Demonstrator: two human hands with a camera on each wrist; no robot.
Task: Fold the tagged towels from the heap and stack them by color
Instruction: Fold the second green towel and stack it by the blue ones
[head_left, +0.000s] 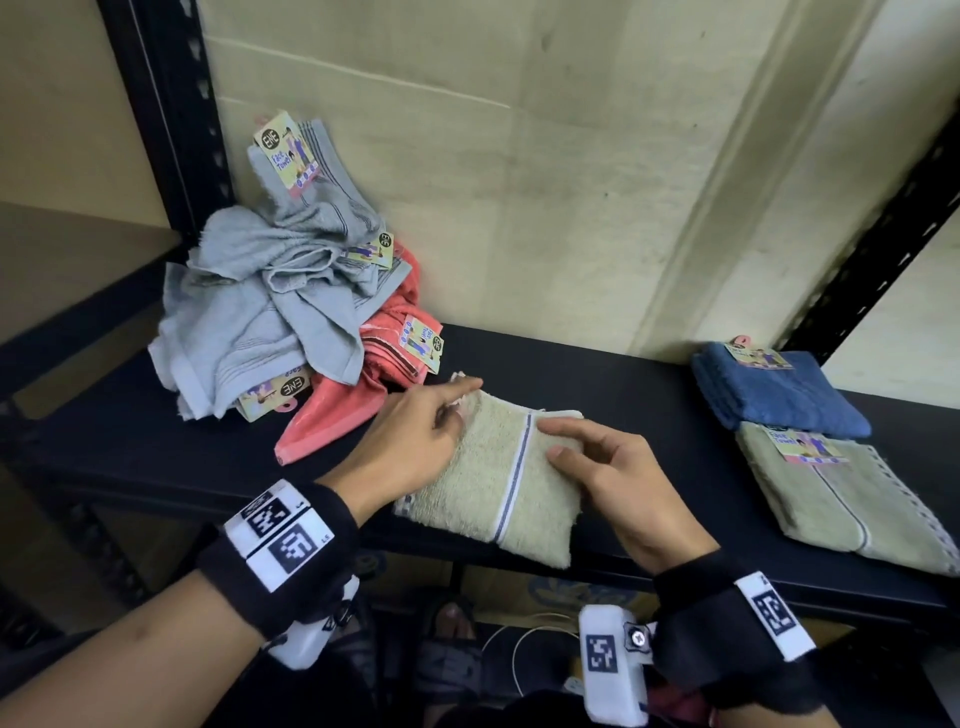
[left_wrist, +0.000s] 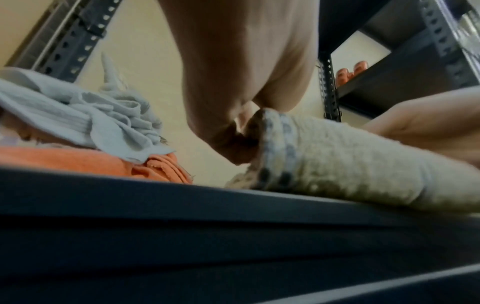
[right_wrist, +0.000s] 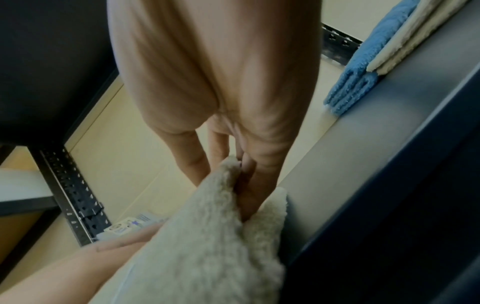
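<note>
A folded beige towel (head_left: 498, 483) with a blue stripe lies at the front edge of the black shelf (head_left: 623, 374). My left hand (head_left: 457, 402) pinches its far left edge, index finger stretched toward the far corner; the left wrist view shows the fingers (left_wrist: 233, 139) curled round the hem of the beige towel (left_wrist: 337, 160). My right hand (head_left: 556, 441) holds the right side, thumb and index on top. In the right wrist view its fingers (right_wrist: 246, 174) sit tucked into the fold of the beige towel (right_wrist: 207, 236).
A heap of grey towels (head_left: 260, 312) over a coral towel (head_left: 374, 374), with paper tags, fills the shelf's back left. At the right lie a folded blue towel (head_left: 779, 395) and a folded beige towel (head_left: 857, 499). Black uprights (head_left: 171, 130) frame the shelf.
</note>
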